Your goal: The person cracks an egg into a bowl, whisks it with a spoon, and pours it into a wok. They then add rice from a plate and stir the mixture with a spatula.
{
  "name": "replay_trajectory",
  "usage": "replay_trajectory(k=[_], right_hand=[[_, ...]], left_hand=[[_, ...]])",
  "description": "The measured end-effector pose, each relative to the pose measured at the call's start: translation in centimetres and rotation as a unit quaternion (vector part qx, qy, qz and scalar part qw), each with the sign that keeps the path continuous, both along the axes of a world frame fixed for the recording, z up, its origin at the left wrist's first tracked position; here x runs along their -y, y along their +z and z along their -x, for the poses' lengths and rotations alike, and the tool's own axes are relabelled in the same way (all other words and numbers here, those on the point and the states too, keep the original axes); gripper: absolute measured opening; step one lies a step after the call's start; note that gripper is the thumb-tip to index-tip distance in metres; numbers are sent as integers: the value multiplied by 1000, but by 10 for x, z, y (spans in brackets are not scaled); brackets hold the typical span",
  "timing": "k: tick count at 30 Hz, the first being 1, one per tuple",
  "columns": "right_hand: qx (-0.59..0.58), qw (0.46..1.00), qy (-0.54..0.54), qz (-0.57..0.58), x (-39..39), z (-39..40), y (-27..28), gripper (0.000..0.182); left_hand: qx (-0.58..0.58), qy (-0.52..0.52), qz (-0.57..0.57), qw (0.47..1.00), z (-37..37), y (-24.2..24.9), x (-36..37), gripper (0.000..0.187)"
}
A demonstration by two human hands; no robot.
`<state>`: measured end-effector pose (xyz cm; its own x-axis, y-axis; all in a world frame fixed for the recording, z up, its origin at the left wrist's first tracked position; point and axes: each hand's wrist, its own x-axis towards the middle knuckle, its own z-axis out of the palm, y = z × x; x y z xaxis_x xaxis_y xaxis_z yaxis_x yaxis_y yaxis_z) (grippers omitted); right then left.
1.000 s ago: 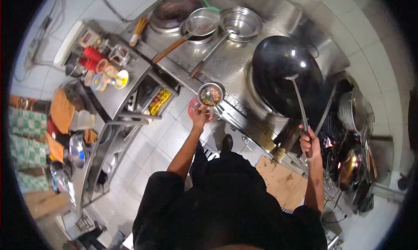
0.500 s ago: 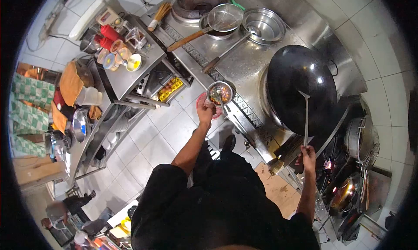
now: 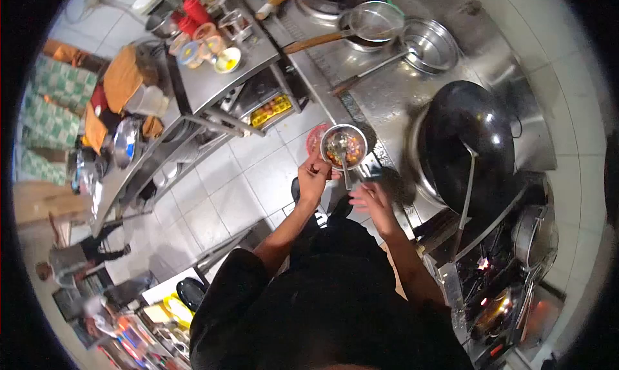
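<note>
Single head-worn fisheye view, looking steeply down from above the person's torso. Faces the stove counter (image 3: 387,93) and tiled floor (image 3: 219,196); hands close, shelves further off.

place: commercial kitchen | evidence: steel wok range (image 3: 387,93), black wok (image 3: 467,144), condiment shelf (image 3: 225,73)
</note>
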<state>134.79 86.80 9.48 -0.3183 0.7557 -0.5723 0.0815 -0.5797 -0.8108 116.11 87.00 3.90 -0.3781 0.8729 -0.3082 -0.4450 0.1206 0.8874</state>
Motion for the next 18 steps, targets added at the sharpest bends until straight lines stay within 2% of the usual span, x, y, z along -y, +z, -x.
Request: replay_trajectory(k=[1, 3, 5, 8, 12, 14, 15, 17, 18], right_hand=[[-53, 995, 3, 79, -3, 15, 2, 43], [-74, 993, 29, 87, -10, 32, -14, 43], [-96, 991, 41, 87, -15, 42, -31, 42], [-59, 996, -58, 45, -13, 45, -54, 34], [-47, 995, -69, 51, -10, 40, -30, 27], [-42, 990, -13, 131, -10, 25, -36, 27], [-42, 990, -18, 130, -11, 20, -32, 27], [78, 994, -6, 77, -14, 9, -21, 16], [187, 950, 20, -250, -15, 12, -19, 13]], left_hand=[[-7, 2, -13, 1000, 2, 8, 8, 53], [-34, 6, 7, 999, 6, 13, 25, 53], [-113, -10, 5, 994, 9, 3, 32, 54], [-112, -3, 19, 994, 5, 2, 34, 53], [-125, -24, 28, 991, 0, 3, 29, 52], [-101, -24, 21, 994, -8, 2, 23, 51], [-76, -20, 19, 997, -11, 2, 22, 51], [-81, -32, 23, 996, -17, 1, 19, 51], [-86, -37, 29, 995, -18, 2, 18, 52]])
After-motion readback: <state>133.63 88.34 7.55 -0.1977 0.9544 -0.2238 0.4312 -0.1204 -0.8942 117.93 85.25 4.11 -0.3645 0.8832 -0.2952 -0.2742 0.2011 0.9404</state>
